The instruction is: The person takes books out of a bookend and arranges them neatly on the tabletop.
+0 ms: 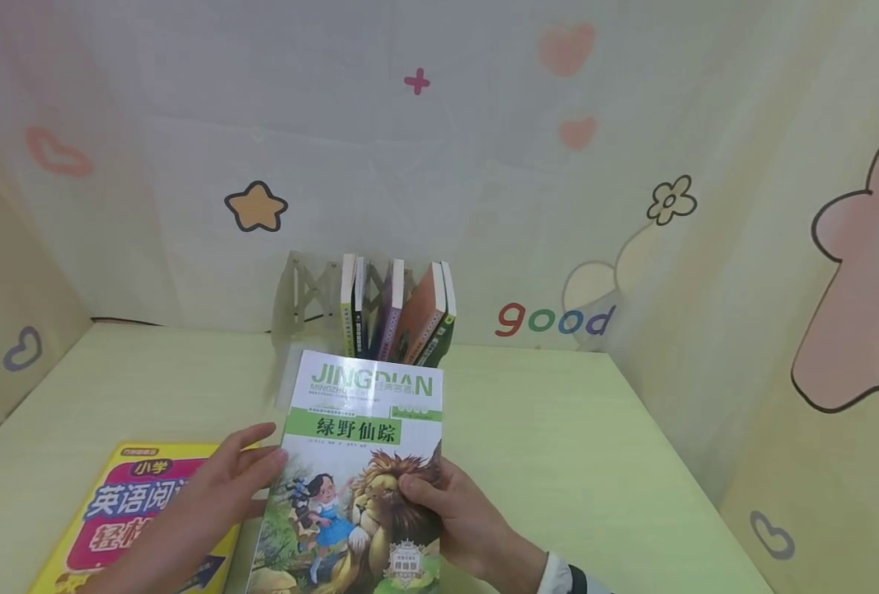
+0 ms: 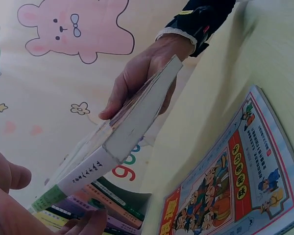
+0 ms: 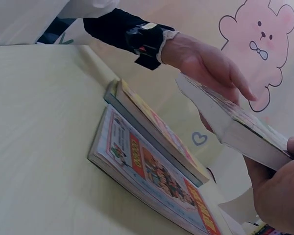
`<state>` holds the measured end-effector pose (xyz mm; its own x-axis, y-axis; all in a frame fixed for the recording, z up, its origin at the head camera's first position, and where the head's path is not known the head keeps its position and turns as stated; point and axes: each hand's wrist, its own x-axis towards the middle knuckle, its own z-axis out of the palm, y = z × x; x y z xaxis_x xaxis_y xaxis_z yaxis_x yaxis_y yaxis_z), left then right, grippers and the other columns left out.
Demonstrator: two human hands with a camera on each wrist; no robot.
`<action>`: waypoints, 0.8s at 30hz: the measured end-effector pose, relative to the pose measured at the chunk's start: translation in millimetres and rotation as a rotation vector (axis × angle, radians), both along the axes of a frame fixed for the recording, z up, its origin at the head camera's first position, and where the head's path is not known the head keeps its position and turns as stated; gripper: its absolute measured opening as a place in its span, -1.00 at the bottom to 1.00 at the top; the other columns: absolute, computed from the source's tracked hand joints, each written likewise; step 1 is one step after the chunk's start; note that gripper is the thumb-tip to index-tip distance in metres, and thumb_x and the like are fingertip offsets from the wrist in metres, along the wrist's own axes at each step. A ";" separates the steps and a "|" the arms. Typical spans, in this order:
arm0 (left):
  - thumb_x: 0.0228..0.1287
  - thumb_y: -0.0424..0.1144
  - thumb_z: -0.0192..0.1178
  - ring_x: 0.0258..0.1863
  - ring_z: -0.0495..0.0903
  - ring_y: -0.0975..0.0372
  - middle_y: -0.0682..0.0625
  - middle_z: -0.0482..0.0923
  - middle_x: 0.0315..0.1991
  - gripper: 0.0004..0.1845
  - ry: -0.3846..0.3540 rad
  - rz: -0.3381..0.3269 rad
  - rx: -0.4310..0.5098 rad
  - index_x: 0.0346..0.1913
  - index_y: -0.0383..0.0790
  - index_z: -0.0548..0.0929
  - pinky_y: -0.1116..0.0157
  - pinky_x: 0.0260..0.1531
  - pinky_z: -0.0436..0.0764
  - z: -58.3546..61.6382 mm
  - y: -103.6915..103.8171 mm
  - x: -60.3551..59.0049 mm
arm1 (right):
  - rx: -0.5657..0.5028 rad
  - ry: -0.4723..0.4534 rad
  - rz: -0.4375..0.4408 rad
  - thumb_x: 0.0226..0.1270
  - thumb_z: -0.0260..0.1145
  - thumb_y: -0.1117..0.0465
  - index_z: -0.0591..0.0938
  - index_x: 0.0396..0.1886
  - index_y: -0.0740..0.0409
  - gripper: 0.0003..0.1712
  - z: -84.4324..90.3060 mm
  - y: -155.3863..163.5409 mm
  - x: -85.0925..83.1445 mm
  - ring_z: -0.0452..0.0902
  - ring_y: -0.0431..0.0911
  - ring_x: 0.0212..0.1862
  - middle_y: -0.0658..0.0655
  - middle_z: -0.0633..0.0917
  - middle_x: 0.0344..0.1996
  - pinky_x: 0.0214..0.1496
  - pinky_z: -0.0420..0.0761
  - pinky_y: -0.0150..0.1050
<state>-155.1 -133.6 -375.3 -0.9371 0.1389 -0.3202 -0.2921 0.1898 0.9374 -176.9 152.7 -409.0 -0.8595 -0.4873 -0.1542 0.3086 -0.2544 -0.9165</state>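
Observation:
A paperback book [image 1: 350, 429] with a green title band and a picture of a girl and a lion is held up over the table. My right hand [image 1: 477, 520] grips its right edge, thumb on the front cover and fingers behind. My left hand [image 1: 220, 487] is at the left edge by the spine, fingers spread and fairly straight; in the left wrist view the left hand [image 2: 10, 196] has thumb and fingers apart around the spine end. Below the held book, a magazine-like book [image 2: 235, 171] with a pale blue border lies flat, mostly hidden in the head view.
A yellow book [image 1: 131, 466] lies on the table at the left, partly under my left forearm. At the back, an expandable bookend rack [image 1: 287, 301] holds several upright books [image 1: 395, 313], some leaning. A patterned curtain [image 1: 454, 165] hangs behind the pale table [image 1: 558, 437].

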 end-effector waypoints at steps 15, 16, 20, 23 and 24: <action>0.53 -0.04 0.20 -0.14 0.74 0.00 -0.36 0.27 0.42 -0.12 -0.075 0.058 0.082 0.66 -0.04 -0.11 -0.04 -0.23 0.77 -7.3 6.1 0.6 | -0.045 0.001 0.050 0.54 0.27 0.25 0.46 0.47 0.03 -0.45 -8.0 -17.5 6.1 0.65 -0.02 0.13 0.18 0.66 0.23 0.16 0.67 -0.11; 0.52 -0.06 0.22 -0.17 0.75 0.00 -0.35 0.33 0.38 -0.11 -0.074 0.059 0.086 0.66 0.01 -0.12 -0.04 -0.25 0.77 -8.4 6.6 1.7 | -0.047 -0.001 0.054 0.54 0.28 0.24 0.45 0.48 0.02 -0.44 -8.3 -18.0 6.2 0.64 -0.02 0.13 0.19 0.65 0.24 0.16 0.67 -0.10; 0.49 -0.10 0.27 -0.19 0.77 -0.03 -0.26 0.53 0.19 -0.03 -0.046 0.045 0.112 0.67 0.09 -0.21 -0.07 -0.27 0.77 -13.4 6.7 5.4 | -0.044 0.002 0.067 0.54 0.29 0.21 0.40 0.53 -0.03 -0.38 -8.3 -19.1 6.2 0.63 0.01 0.14 0.20 0.62 0.28 0.17 0.66 -0.05; 0.51 -0.13 0.25 -0.15 0.77 -0.08 -0.22 0.61 0.11 -0.02 -0.034 0.030 0.157 0.67 0.10 -0.23 -0.08 -0.24 0.76 -15.9 4.9 6.6 | -0.032 0.006 0.065 0.55 0.28 0.21 0.37 0.54 -0.02 -0.37 -7.5 -19.2 6.6 0.63 0.01 0.13 0.21 0.61 0.28 0.17 0.66 -0.04; 0.51 -0.12 0.25 -0.16 0.77 -0.09 -0.21 0.62 0.08 -0.03 -0.036 0.031 0.156 0.67 0.10 -0.22 -0.07 -0.24 0.76 -16.2 4.5 6.8 | -0.028 0.006 0.063 0.55 0.27 0.21 0.37 0.54 -0.01 -0.38 -7.2 -19.3 6.9 0.63 0.01 0.12 0.22 0.62 0.27 0.17 0.67 -0.05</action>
